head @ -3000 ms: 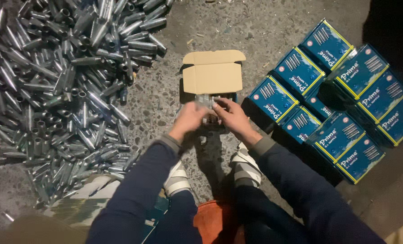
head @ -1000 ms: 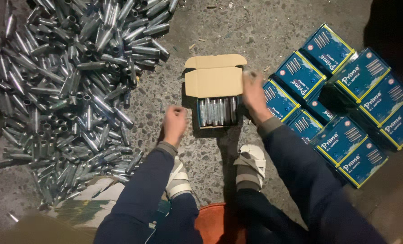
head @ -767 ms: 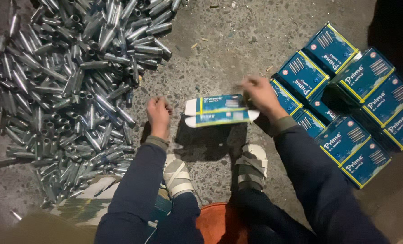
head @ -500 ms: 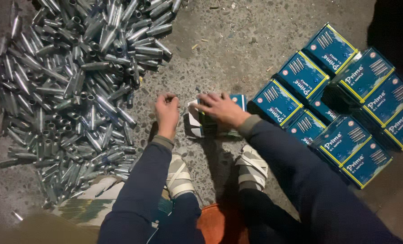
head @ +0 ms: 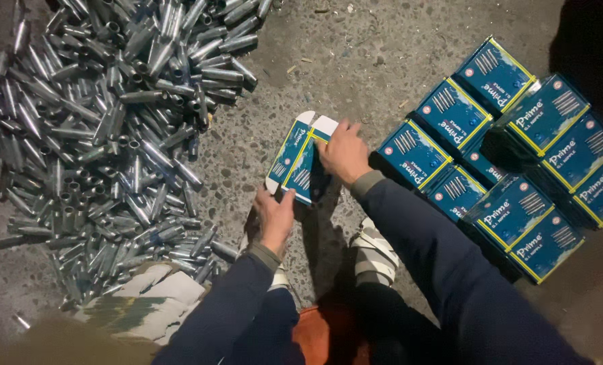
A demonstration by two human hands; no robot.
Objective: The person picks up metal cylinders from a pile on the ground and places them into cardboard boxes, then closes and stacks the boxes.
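Box closed and tilted between both hands

The small blue-and-yellow cardboard box (head: 300, 161), open with silver cylinders showing a second ago, is now shut and turned on edge on the concrete floor (head: 355, 61). The left hand (head: 275, 215) grasps its near end; the right hand (head: 343, 153) grips its far right side.

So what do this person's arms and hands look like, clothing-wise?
Both arms wear long dark navy sleeves with grey-olive ribbed cuffs at the wrists. The left hand and right hand are bare: no gloves, and no rings or watch that I can make out.
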